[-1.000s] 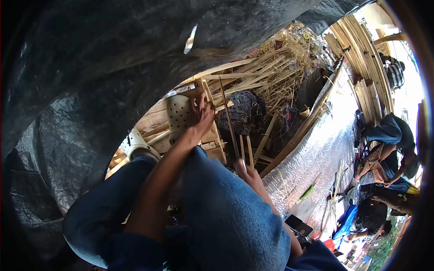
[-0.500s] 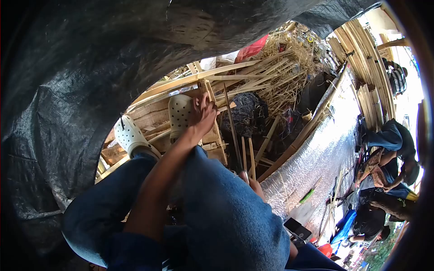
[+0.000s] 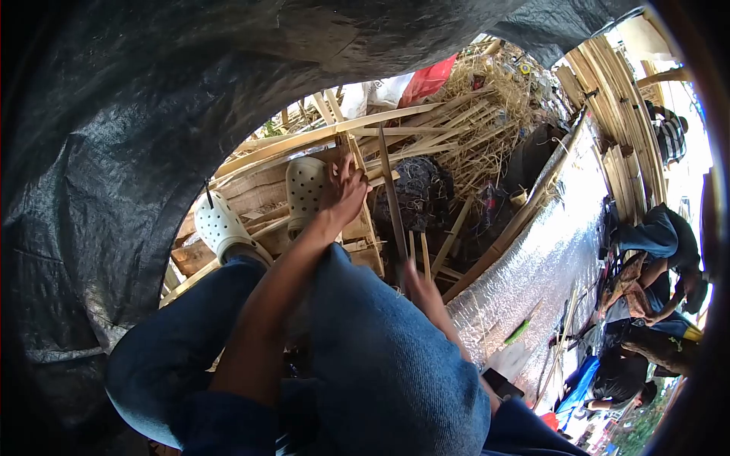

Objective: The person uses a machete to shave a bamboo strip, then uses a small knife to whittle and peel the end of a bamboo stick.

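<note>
Pale wood (image 3: 385, 179) juts beside the left hand (image 3: 347, 191), fingers loosely curled, their hold unclear; the right hand (image 3: 420, 287) is wrapped around a long blade (image 3: 392, 197), best kept steady and clear of those fingers.

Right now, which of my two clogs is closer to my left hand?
The clog farther right in the view, just beside your left hand. The other clog, farther left by the black sheet, sits well apart from that hand.

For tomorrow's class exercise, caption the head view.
Right hand gripping a long dark blade, left hand beside a perforated cream clog.
</note>
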Available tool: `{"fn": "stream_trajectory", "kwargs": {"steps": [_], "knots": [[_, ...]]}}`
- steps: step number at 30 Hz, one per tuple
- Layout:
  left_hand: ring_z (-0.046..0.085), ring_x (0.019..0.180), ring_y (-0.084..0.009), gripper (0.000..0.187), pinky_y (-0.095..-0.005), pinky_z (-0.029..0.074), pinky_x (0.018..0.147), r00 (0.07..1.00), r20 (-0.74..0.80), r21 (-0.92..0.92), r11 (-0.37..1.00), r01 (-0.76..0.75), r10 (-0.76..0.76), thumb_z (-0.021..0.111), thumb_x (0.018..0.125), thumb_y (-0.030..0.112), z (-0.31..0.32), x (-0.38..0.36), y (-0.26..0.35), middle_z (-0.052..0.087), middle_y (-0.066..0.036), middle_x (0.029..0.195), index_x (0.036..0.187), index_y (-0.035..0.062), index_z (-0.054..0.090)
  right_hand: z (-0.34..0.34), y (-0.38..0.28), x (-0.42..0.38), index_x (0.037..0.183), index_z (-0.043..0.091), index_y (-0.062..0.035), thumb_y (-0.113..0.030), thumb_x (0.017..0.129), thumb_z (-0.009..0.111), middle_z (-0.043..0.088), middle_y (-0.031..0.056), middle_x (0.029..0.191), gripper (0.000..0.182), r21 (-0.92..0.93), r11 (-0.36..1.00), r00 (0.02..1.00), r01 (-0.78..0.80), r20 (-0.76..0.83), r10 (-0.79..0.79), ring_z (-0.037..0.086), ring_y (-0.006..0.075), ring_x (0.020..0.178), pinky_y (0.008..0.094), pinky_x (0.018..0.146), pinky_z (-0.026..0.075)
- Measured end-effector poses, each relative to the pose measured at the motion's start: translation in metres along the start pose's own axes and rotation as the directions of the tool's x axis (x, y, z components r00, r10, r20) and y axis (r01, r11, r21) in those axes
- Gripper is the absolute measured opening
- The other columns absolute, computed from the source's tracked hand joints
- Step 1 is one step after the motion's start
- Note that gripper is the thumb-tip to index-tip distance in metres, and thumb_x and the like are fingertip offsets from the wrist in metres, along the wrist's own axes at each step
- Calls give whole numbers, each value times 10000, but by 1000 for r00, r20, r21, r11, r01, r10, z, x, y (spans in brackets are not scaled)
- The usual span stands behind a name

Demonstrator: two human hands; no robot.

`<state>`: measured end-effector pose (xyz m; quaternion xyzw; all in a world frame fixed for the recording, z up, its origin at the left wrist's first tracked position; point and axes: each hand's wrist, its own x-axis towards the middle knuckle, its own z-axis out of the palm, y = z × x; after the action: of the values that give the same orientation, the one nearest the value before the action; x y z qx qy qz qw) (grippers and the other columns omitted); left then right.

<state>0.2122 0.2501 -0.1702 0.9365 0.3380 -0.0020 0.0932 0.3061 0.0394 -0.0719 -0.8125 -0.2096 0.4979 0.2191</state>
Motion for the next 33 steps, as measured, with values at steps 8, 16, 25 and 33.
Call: {"fn": "stream_trajectory", "kwargs": {"steps": [8,16,25,33], "knots": [[254,1320,-344,266,-573,250,1012,984,-173,65,998,-28,39,487,884,231,32,-2,-2,534,-111,1179,1022,76,653,10,-39,31,801,539,-43,-521,929,419,482,15,606,509,272,962,997,21,71,-42,447,102,471,263,434,365],[246,1323,-334,282,-575,241,1017,999,-40,25,1000,-11,12,458,903,266,3,-3,-3,525,-95,1213,1024,108,659,3,-27,19,816,557,-35,-579,907,404,486,38,574,572,261,965,995,0,93,-25,474,124,418,269,387,373],[272,1299,-342,326,-560,239,1026,975,-220,68,998,-17,31,437,914,290,30,-4,1,551,-104,1158,987,76,672,19,-52,44,712,499,-29,-467,940,421,458,48,509,500,229,971,997,61,28,-69,452,149,392,317,376,351],[338,1229,-309,250,-510,339,949,956,-293,-6,999,-36,33,554,860,263,22,-1,-7,581,-76,1046,939,54,667,10,38,17,851,589,-6,-550,917,416,536,49,695,575,-93,743,735,663,-111,-669,513,154,566,315,517,409]]}}
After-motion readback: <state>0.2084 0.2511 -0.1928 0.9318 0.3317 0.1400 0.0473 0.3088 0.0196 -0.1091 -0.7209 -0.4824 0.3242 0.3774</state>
